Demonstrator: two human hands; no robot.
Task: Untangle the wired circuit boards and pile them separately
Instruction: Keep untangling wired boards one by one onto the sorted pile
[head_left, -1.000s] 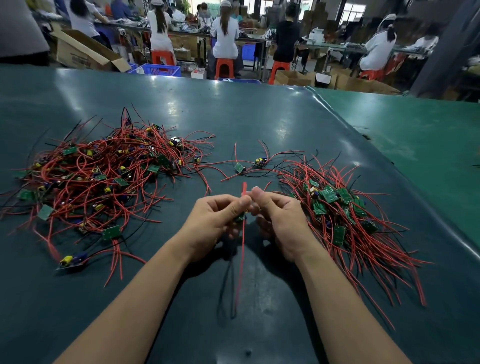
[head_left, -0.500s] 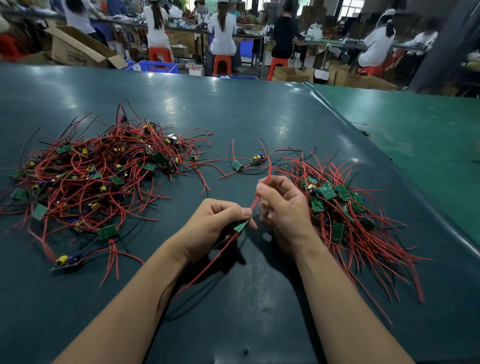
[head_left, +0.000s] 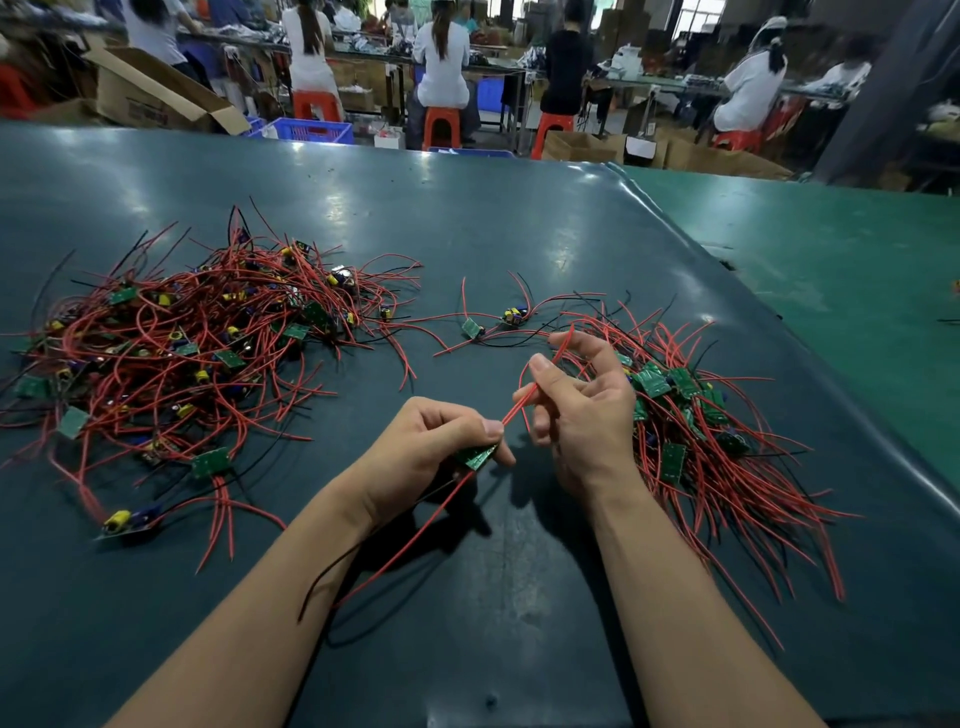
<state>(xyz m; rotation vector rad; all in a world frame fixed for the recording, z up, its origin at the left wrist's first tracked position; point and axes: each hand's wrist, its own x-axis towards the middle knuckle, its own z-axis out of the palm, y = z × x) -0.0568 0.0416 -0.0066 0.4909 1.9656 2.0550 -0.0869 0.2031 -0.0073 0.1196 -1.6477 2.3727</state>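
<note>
My left hand (head_left: 434, 447) pinches a small green circuit board (head_left: 477, 457) above the dark green table (head_left: 467, 218). Red wires (head_left: 519, 405) run up from that board through the fingers of my right hand (head_left: 582, 410), which pinches them. More red and black wires trail down from the board toward me. A big tangled heap of wired boards (head_left: 182, 348) lies to the left. A neater pile of boards with red wires (head_left: 691, 431) lies just right of my right hand.
Two loose wired boards (head_left: 493, 322) lie between the heaps, beyond my hands. One stray board with a yellow part (head_left: 122, 519) sits at the near left. A lighter green table (head_left: 831, 270) adjoins on the right. People sit at benches behind.
My hands have drawn apart: the right hand slid up along the red wires while the left keeps hold of the board, and the lower wires swung toward the left.
</note>
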